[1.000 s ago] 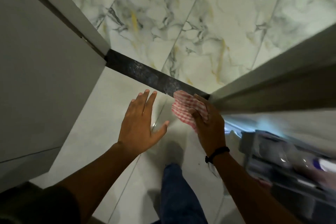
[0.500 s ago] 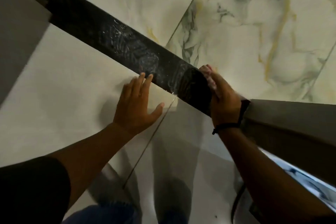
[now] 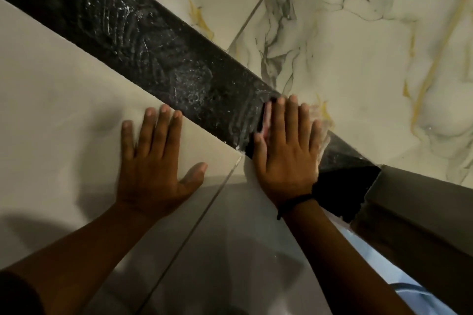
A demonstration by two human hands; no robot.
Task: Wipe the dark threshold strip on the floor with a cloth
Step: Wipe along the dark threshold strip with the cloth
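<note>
The floor fills nearly everything I see: plain pale tile [image 3: 64,100] on my side, and glossy marble tile [image 3: 371,46] with grey and yellow veins on the far side. Between them runs the dark threshold strip [image 3: 143,41], a broad black band crossing from the upper left down to the lower right, where it meets a grey door frame [image 3: 422,202]. Its surface is streaked with whitish smears and specks, thickest around the middle of its length. My left hand [image 3: 156,161] lies flat on the pale tile just beside the strip, fingers spread apart and empty, the fingertips [image 3: 176,114] touching or nearly touching the strip's near edge. My right hand [image 3: 286,151] lies flat across the strip nearer the door frame, fingers stretched out side by side and reaching over onto the marble. It presses down on the cloth [image 3: 267,116], which is almost wholly hidden under the palm; only a thin pale pinkish sliver shows along the index finger, and I think a blurred pale edge past my little finger is more of it, though the blur makes that hard to tell. A thin black band [image 3: 294,202] circles my right wrist.
</note>
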